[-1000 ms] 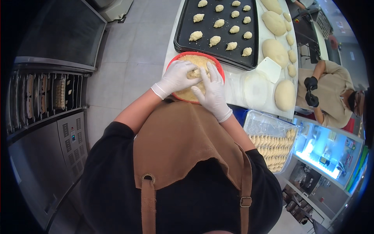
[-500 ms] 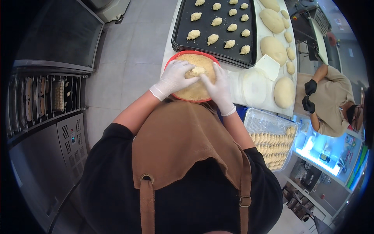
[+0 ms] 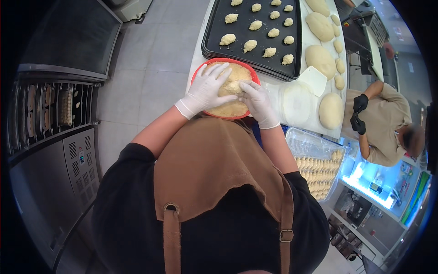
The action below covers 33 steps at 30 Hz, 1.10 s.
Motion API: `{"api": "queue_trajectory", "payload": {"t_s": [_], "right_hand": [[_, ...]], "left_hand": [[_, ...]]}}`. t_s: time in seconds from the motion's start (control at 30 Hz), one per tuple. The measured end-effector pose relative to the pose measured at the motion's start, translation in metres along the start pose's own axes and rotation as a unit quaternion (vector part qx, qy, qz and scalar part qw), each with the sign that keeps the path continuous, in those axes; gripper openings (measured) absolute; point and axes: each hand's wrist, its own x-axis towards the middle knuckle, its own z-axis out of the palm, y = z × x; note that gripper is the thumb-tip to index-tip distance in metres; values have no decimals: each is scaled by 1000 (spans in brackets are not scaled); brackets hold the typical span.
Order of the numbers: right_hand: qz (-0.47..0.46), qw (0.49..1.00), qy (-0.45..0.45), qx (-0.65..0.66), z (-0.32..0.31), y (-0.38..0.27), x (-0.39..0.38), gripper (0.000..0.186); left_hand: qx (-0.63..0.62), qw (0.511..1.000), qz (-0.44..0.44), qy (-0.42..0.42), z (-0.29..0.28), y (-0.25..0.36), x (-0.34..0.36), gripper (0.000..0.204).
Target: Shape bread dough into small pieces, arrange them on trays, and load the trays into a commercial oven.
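A red round tub (image 3: 258,78) holds pale yellow crumbs (image 3: 228,109). On the crumbs, between my gloved hands, sits a small crumb-coated dough piece (image 3: 234,86), partly covered by my fingers. My left hand (image 3: 209,86), in a white glove, lies over the tub's left side with fingers stretched and its thumb reaching toward the dough piece. From the other side, my right hand (image 3: 258,101), also gloved, has its fingers bent and pinched at the edge of that piece. Its fingertips partly hide the contact.
Beyond the tub, a stacked black baking tray (image 3: 255,41) carries rows of coated dough pieces. Dough balls (image 3: 331,109) line the table's right side beside a white scraper (image 3: 313,81). A plastic-lined crate (image 3: 315,171) of shaped pieces stands lower right. Another person (image 3: 388,123) with black gloves works at right.
My left fingers have lifted and spread away from the dough piece. My right hand has shifted slightly right, its fingers now more curled.
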Motion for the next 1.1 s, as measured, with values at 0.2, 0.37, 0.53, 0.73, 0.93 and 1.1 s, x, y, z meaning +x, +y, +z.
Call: {"api": "queue_trajectory", "payload": {"t_s": [0.2,0.37,0.53,0.73,0.93,1.1], "right_hand": [[-12,994,18,-107,10,-11,-10,28],[-245,867,50,-431,13,-7,-12,35],[-447,595,75,-664,19,5,-11,40],[-305,753,108,-572,7,12,-8,42],[-24,984,29,-172,17,-4,5,32],[0,994,-11,-109,11,12,14,32]], "left_hand": [[-84,993,-57,-62,-1,0,-4,46],[-101,986,-93,-93,3,-2,-10,37],[-86,992,-78,-58,6,-8,-16,34],[-80,995,-57,-29,6,-8,-14,34],[-78,995,-61,-24,8,-11,-6,35],[-250,942,-190,-122,3,-13,-28,43]]}}
